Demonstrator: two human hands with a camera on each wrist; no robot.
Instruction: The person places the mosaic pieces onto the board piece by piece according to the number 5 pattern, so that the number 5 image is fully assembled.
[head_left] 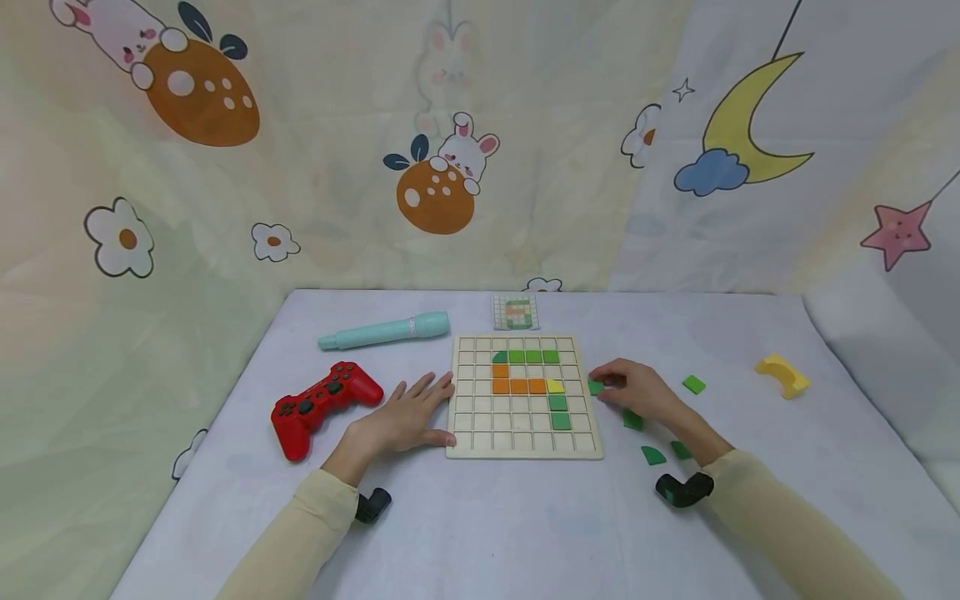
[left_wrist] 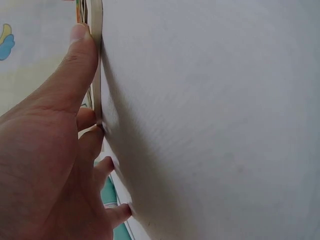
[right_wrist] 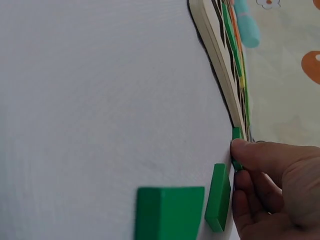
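Observation:
A wooden grid board (head_left: 480,423) lies in the middle of the table, bearing green, orange and yellow tiles in some of its cells. My left hand (head_left: 405,421) rests along its left edge, fingers spread, the thumb at the near left corner. In the left wrist view, that thumb presses the board's rim (left_wrist: 97,60). Just off the board's right side, my right hand (head_left: 637,390) pinches a green tile (head_left: 596,387) between thumb and fingers. The right wrist view shows this tile (right_wrist: 236,133) close by the board's edge, partly hidden by the thumb.
Loose green pieces lie around the right forearm, among them a square tile (head_left: 693,384) and a quarter-round piece (head_left: 653,455). Farther right is a yellow arch block (head_left: 782,376). A red game controller (head_left: 322,404), a teal microphone-shaped stick (head_left: 386,331) and a small pattern card (head_left: 515,312) surround the board.

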